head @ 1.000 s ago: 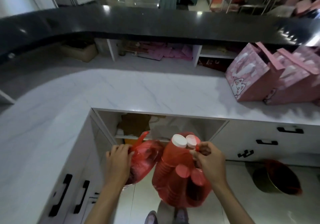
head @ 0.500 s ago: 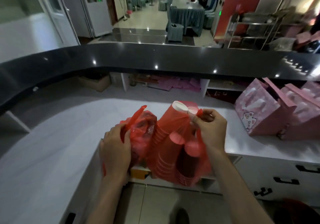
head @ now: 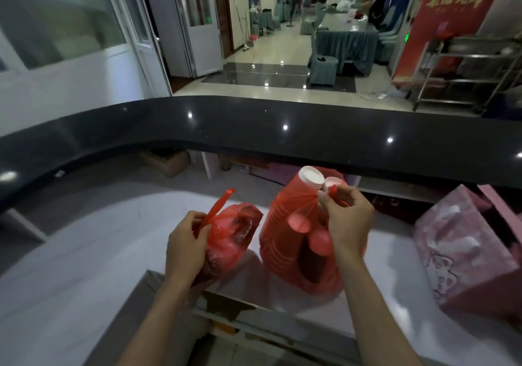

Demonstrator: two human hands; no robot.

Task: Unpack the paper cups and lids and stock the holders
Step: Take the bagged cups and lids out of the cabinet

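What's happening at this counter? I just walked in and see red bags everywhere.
A person is unpacking supplies at the white counter. Their left hand grips the knotted neck of a smaller red bag, while the right hand pinches the tied handle of a larger red bag stuffed with stacks of paper cups, some poking out the top. Both bags sit on the counter, still tied. Pink gift bags stand to the right.

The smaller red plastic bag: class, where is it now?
The smaller red plastic bag sits on the white marble counter, gripped by the left hand, left of the cup-filled red bag.
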